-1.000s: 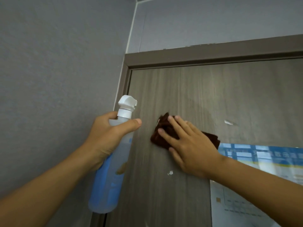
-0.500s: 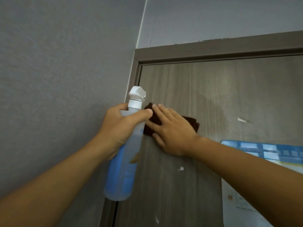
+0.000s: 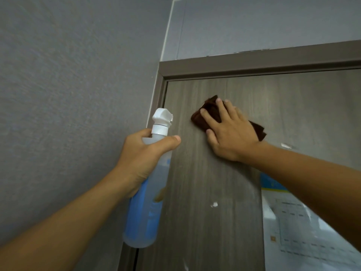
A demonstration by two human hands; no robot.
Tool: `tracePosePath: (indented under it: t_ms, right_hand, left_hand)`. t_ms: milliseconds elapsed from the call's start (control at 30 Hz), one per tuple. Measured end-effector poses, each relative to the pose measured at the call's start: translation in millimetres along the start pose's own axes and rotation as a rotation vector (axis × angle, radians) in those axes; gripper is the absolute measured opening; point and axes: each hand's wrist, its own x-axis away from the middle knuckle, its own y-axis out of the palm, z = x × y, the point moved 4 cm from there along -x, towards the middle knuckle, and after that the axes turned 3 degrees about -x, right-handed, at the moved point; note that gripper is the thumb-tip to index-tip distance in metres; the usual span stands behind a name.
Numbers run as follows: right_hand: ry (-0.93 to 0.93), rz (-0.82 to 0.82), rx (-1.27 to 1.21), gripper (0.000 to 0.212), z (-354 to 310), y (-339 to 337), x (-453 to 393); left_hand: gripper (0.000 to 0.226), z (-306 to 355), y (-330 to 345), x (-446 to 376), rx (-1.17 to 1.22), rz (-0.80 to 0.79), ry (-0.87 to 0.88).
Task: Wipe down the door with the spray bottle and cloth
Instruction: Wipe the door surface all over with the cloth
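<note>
Grey textured wall fills the left side, meeting a brown door frame and the wood-grain door on the right. Half a second ago the right hand and its cloth were hard against the spray bottle at the door's left edge; now the right hand has moved to the right, with a clear strip of door showing between it and the bottle. The dark brown cloth lies flat on the upper part of the door under that hand, whose fingers are straight, slightly spread and pressing it against the wood; one corner of the cloth pokes out beyond the wrist on the right. The left hand grips the spray bottle just below its neck, with the fingers curled round the far side and the thumb across the front, much as before. The clear bottle holds blue liquid that fills roughly its lower half. Its long axis runs nearly upright, leaning a little to the right, and the white spray head at the top points right, towards the door. A blue and white notice is stuck to the door low on the right, partly hidden by the right forearm. Small white scraps mark the wood.
</note>
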Motion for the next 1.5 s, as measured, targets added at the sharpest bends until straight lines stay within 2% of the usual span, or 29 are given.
tracePosePath:
  t_ms: [133,333,400,533,633,700,833,967,1033,1200,1300,1367,1500]
  right_hand:
    - [-0.200,0.009,0.021,0.067,-40,18,40]
    - [-0.372,-0.046,0.098,0.065,-39,37,98]
    - [-0.340,-0.045,0.090,0.064,-24,34,93]
    - [-0.045,0.045,0.003,0.064,15,8,45]
    - [0.119,0.036,-0.065,0.064,20,-1,20]
    - [0.101,0.036,-0.075,0.065,3,2,21]
    - [-0.142,0.030,-0.024,0.064,-32,19,63]
    - [-0.270,-0.042,0.083,0.065,-18,25,95]
    - [-0.258,-0.028,0.117,0.065,-1,20,87]
    - [0.061,0.034,0.089,0.067,45,-13,23]
    - [0.154,0.028,0.026,0.068,45,-14,7]
    - [0.135,0.047,0.024,0.069,25,-8,15]
    - [-0.052,0.045,0.050,0.069,-19,11,54]
  left_hand:
    - [0.027,-9,3,3,-0.017,0.028,-0.006]
    - [0.038,-9,11,8,-0.068,0.029,0.003]
    - [0.038,-10,16,10,-0.068,0.023,0.003]
    - [0.029,-11,21,10,-0.056,-0.026,-0.004]
    - [0.040,-10,22,10,-0.044,-0.045,-0.008]
    - [0.042,-9,21,10,-0.056,-0.039,-0.007]
    - [0.045,-5,17,12,-0.076,-0.009,0.005]
    - [0.052,-1,17,12,-0.075,0.005,-0.002]
    - [0.049,-1,18,12,-0.061,-0.007,-0.013]
    - [0.030,1,22,13,-0.060,-0.017,0.001]
    - [0.026,2,24,14,-0.060,-0.022,0.005]
    - [0.024,4,26,15,-0.070,-0.024,0.017]
    - [0.023,10,28,19,-0.085,-0.042,0.050]
